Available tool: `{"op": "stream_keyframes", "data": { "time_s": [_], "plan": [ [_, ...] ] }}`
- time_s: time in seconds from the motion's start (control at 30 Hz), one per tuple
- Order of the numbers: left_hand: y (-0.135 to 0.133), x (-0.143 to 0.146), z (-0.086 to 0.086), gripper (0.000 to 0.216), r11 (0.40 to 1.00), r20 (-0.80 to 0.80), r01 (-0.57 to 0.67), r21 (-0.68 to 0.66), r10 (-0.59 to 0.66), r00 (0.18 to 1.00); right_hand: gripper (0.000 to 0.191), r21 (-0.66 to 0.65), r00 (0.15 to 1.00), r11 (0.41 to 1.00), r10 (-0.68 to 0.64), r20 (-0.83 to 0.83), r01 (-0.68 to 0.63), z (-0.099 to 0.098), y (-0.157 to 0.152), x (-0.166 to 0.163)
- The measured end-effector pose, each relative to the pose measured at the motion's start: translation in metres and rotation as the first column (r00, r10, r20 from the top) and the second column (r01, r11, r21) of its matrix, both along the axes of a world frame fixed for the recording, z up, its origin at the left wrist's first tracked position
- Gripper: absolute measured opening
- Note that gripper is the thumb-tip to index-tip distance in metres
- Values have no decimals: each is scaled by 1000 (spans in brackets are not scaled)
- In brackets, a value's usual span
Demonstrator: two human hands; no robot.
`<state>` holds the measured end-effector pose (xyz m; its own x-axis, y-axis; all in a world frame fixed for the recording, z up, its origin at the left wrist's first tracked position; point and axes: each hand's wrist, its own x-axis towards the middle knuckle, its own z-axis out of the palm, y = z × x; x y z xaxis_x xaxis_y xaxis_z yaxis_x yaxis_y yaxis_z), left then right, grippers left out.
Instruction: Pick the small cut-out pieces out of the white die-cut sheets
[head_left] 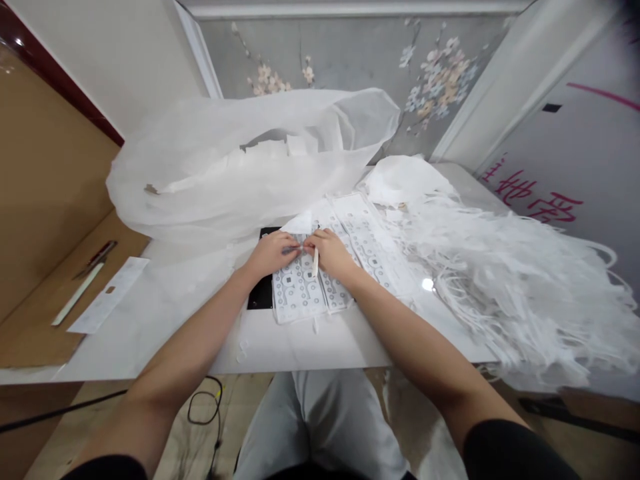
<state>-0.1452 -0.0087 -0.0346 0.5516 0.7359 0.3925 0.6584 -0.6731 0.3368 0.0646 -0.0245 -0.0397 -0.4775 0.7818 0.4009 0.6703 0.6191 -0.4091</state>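
My left hand (274, 255) and my right hand (333, 255) meet fingertip to fingertip over white, flat pieces (297, 297) printed with grey rings and lines. Both hands are closed in a pinch. A short off-white strip (315, 263) hangs from the fingers of my right hand. Whatever small thing the left fingers pinch is too small to make out. More printed pieces (370, 247) lie to the right, edges side by side. Part of a black flat board (261, 293) shows under the left side of the printed pieces.
Behind my hands lies a large translucent white bag (210, 167) with white pieces inside. A big heap of white strips or cords (530, 287) covers the right side. At left, a cutter knife (97, 259), a pale stick (77, 295) and a white card (109, 293) lie near cardboard (30, 320).
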Motion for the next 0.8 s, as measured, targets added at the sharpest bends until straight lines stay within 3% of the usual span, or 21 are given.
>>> {"op": "stream_keyframes", "data": {
  "time_s": [0.3, 0.57, 0.8],
  "plan": [
    [1, 2, 1, 18, 1000, -59, 17, -2, -17, 998, 18, 9, 998, 999, -36, 57, 36, 3, -3, -2],
    [0, 6, 4, 16, 994, 191, 4, -113, 18, 981, 19, -6, 998, 999, -45, 33, 45, 7, -5, 0],
    [-1, 7, 6, 17, 996, 209, 10, -85, 8, 978, 18, -7, 998, 999, -48, 41, 48, 6, -5, -1]
  ]
}}
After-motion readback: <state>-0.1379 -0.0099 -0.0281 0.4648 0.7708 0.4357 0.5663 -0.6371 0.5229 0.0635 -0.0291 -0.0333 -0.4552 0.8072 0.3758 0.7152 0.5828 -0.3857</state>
